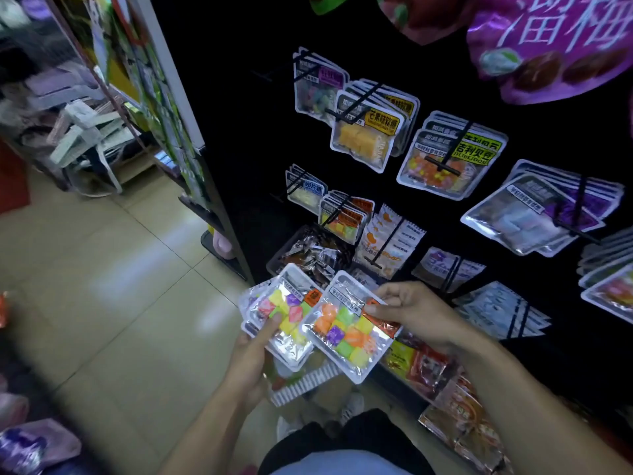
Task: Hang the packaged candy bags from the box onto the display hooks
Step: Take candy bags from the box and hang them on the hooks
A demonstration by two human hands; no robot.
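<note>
Head view: a shop aisle with a pale tiled floor (113, 269) and a black display panel (239, 114) carrying rows of hooks loaded with candy packets. The left hand (251, 358) grips a small stack of candy bags (284, 313), thumb pressed on the top one. The right hand (407, 310) pinches the upper edge of a single candy bag (346, 330) just beside the stack, below the matching hook of packets (342, 217).

Judgement: the bags look light, glossy and slippery, with a stiff rim; best held at the header near the hang hole. The hang hole lies under the fingers, the box is not clearly identifiable, and the frame edges are blurred.
</note>
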